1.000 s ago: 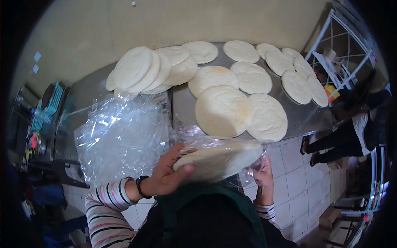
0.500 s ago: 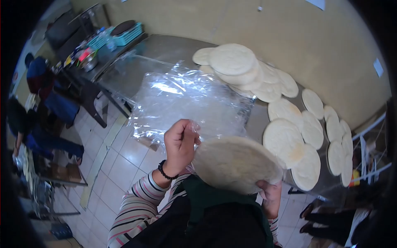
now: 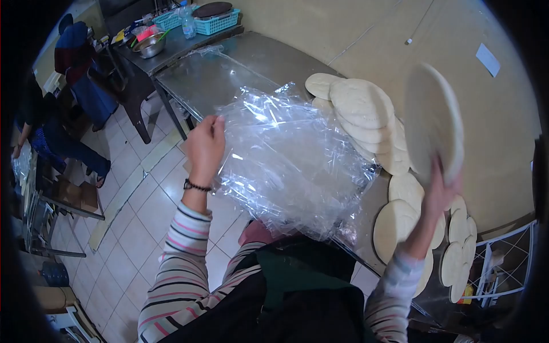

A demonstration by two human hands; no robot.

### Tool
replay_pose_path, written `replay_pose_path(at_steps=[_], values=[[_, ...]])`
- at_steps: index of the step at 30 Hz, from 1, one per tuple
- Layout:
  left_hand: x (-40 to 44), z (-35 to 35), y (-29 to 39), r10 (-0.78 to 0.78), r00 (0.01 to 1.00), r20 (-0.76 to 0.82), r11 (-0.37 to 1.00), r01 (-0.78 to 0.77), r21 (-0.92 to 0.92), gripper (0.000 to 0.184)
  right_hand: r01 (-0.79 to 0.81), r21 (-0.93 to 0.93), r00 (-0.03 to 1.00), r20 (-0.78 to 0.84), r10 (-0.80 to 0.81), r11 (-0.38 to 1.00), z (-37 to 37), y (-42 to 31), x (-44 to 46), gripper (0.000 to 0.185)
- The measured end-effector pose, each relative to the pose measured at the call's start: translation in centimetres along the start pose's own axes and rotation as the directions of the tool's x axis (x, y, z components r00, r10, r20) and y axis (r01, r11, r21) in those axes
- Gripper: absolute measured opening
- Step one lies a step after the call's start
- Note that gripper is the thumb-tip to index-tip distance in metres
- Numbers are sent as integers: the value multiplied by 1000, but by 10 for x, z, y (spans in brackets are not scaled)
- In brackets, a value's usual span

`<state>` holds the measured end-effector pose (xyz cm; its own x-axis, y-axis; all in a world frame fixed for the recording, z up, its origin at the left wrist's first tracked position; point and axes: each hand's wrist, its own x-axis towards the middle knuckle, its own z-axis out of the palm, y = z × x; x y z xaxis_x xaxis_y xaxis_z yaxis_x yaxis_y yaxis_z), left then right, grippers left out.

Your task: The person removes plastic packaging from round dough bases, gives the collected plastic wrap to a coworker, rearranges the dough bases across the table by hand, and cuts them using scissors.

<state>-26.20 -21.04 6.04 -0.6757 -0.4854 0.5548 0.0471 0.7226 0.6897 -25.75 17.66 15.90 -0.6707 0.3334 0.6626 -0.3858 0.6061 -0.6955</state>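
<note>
My right hand (image 3: 440, 191) grips a large round flatbread (image 3: 432, 120) by its lower edge. The flatbread is raised on edge, nearly upright and blurred by motion, over the right part of the table. My left hand (image 3: 206, 148) has its fingers pinched together at the left edge of a pile of crinkled clear plastic (image 3: 291, 154), apparently on the plastic's edge. The pile lies in front of me and overhangs the table's near edge. Beyond it to the right is an overlapping stack of flatbreads (image 3: 360, 106), and more flatbreads (image 3: 394, 226) lie below my right forearm.
The metal table (image 3: 251, 54) runs along a beige wall (image 3: 343, 34). At its far left end are a teal basket (image 3: 217, 24), a water bottle (image 3: 187, 23) and a metal bowl (image 3: 151, 46). Two people (image 3: 86, 80) are on the left. A white metal rack (image 3: 509, 251) stands at right.
My right hand has carried the flatbread from in front of my body up and to the right, turning it on edge. My left hand has moved left to the plastic's edge. The view has shifted.
</note>
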Motion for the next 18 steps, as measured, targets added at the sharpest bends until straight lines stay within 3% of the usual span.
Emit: replay_pose_path(at_steps=[1, 2, 3, 5, 6, 7, 8, 9, 10, 11, 12, 13, 15, 17, 18], values=[[3, 6, 2, -4, 999, 38, 997, 1, 78, 23, 51, -59, 978, 204, -38, 997, 26, 6, 20, 47], [6, 11, 5, -11, 998, 66, 988, 0, 154, 23, 427, -161, 882, 291, -370, 890, 56, -11, 22, 59], [7, 18, 3, -12, 999, 46, 988, 4, 154, 23, 597, -124, 758, 409, -508, 792, 80, -16, 23, 77], [2, 30, -1, 113, 989, 92, 964, -131, 232, 23, 433, 146, 614, 675, -410, 889, 126, -55, -2, 94], [1, 32, 2, 107, 991, 81, 963, -124, 241, 23, 492, 12, 492, 821, -289, 871, 149, -60, -9, 105], [0, 33, 4, 37, 981, 189, 966, -84, 246, 23, 562, -106, 367, 921, -133, 820, 176, -52, -13, 115], [-1, 31, 4, -34, 956, 293, 966, -44, 255, 23, 629, -177, 347, 935, -70, 757, 203, -33, -13, 121], [-4, 23, 4, -35, 958, 285, 964, -43, 262, 23, 691, -243, 336, 942, -5, 681, 226, -11, -15, 127], [-11, 13, 8, -3, 949, 317, 993, -34, 111, 23, 692, -241, 339, 941, -12, 681, 241, 8, -18, 127], [-20, 4, 14, 39, 938, 344, 999, -24, -48, 28, 665, -264, 285, 954, 90, 698, 253, 25, -18, 129], [-34, -6, 15, 116, 969, 217, 991, -99, -87, 39, 637, -296, 230, 954, 191, 712, 262, 38, -14, 131], [-55, -15, 16, 188, 978, 92, 977, -177, -120, 54, 631, -310, 245, 949, 196, 711, 268, 45, -16, 131], [-100, -20, 22, 83, 987, -136, 973, -110, -201, 75, 552, -263, 233, 960, 156, 791, 275, 52, -29, 135], [-143, -5, -3, -112, 991, 66, 910, 129, -393, 73, 529, -309, 264, 945, 193, 791, 274, 46, -31, 132], [-147, 0, -7, -93, 991, 94, 911, 122, -393, 73, 531, -307, 270, 945, 186, 790, 273, 45, -32, 131]])
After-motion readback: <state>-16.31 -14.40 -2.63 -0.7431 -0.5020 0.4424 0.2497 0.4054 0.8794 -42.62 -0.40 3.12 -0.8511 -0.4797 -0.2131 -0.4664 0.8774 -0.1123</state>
